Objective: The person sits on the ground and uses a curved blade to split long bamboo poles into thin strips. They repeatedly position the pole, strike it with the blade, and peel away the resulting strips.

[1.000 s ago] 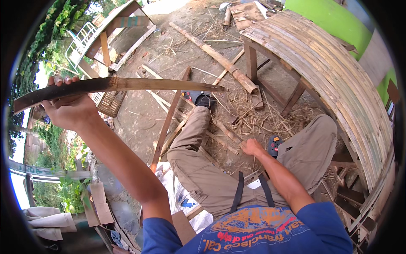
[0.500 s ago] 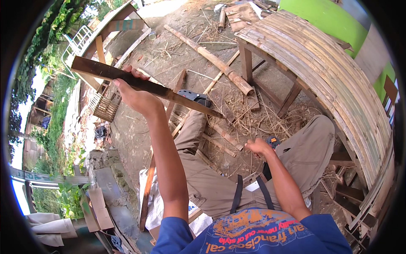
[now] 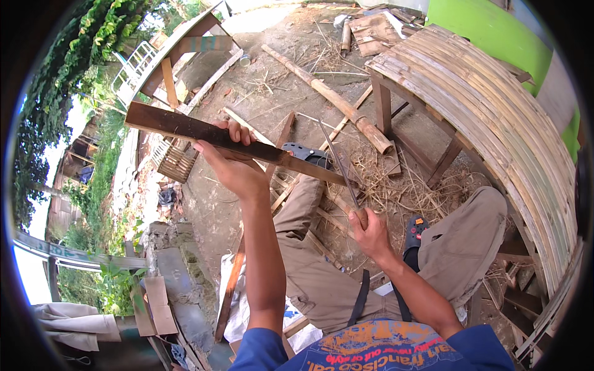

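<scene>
My left hand [image 3: 232, 170] is wrapped round a dark wooden board [image 3: 170, 125], which slants from upper left down to the middle. Its right part is cut narrower and paler, like a tapered strip. My right hand [image 3: 371, 235] is closed on the handle of a long knife [image 3: 338, 157], its blade seen nearly edge-on and pointing up and away. The blade crosses the board's narrow end in this view; whether they touch, I cannot tell. Most of the knife's handle is hidden in my fingers.
A bamboo-slat bench [image 3: 476, 93] stands at the right. Bamboo poles [image 3: 328, 96], wood scraps and shavings [image 3: 411, 191] lie on the dirt floor. A slatted basket [image 3: 173, 159] and a broken block wall [image 3: 176, 253] are at the left. My legs [image 3: 328, 272] spread below.
My right hand has risen, bringing the knife blade into clear view beside the board's narrow end. The board stays in my left hand; the whole view has shifted slightly.
</scene>
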### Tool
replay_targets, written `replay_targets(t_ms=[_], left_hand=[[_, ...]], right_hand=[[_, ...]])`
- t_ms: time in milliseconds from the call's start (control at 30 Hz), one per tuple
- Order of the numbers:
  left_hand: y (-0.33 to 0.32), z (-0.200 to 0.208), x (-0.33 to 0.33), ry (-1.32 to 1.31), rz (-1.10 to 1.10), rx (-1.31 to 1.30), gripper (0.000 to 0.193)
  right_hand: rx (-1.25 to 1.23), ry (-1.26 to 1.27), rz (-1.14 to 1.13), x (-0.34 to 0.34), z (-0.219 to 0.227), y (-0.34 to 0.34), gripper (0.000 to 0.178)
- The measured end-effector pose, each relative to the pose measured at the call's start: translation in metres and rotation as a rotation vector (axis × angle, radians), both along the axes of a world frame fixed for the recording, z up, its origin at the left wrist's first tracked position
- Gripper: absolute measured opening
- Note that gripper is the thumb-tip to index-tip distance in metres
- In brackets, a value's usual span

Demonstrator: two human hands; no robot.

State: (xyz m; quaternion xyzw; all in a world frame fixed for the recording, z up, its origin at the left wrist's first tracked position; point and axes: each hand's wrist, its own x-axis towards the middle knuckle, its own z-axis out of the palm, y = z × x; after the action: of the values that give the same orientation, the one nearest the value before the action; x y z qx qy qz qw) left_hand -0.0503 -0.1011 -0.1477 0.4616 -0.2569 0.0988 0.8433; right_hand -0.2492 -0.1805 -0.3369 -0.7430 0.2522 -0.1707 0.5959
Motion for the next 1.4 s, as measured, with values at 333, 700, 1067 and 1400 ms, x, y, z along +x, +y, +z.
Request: replay_targets(t_ms=[333, 700, 1067, 1400], left_hand=[[-0.010, 0.002, -0.045, 0.071, 0.058, 0.017, 0.057], [-0.011, -0.003, -0.069, 0.089, 0.060, -0.007, 0.060], [-0.020, 0.001, -0.066, 0.061, 0.062, 0.035, 0.061], [-0.015, -0.003, -0.051, 0.003, 0.218, 0.004, 0.059]], right_hand=[[-0.037, -0.269, 0.187, 0.033, 0.107, 0.020, 0.038], [-0.036, -0.136, 0.219, 0.018, 0.099, 0.005, 0.037], [-0.058, -0.064, 0.203, 0.014, 0.081, -0.004, 0.044], [-0.071, -0.040, 0.219, 0.026, 0.059, 0.010, 0.042]])
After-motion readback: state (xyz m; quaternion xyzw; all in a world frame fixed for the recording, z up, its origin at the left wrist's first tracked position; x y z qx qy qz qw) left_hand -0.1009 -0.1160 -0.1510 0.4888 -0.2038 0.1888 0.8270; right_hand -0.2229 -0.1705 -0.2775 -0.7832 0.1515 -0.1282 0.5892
